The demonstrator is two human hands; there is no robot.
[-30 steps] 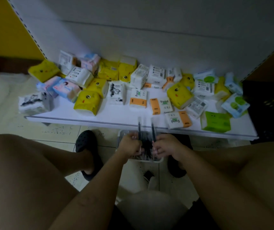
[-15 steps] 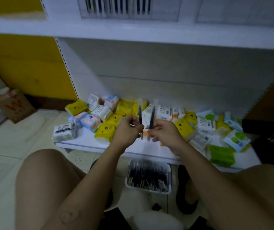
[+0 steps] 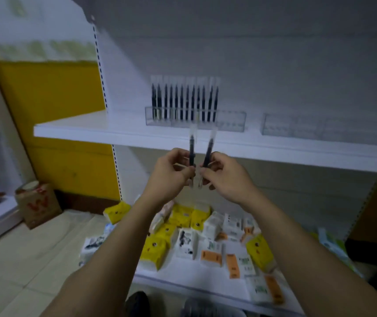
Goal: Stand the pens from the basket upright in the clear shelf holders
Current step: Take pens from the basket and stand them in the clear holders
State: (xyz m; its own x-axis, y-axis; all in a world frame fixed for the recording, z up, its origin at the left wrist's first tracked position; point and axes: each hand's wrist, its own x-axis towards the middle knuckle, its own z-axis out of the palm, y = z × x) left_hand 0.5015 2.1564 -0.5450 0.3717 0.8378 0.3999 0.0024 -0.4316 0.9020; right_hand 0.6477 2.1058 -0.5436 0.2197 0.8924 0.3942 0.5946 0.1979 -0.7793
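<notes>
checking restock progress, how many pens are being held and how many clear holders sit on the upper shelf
pens held: 2 (left-hand pen, right-hand pen)
clear holders: 2 (left holder, right holder)
total: 4

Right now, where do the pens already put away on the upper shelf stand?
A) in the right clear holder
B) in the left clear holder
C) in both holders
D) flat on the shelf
B: the row of dark pens stands upright in the left clear holder; the right clear holder shows no pens.
</notes>
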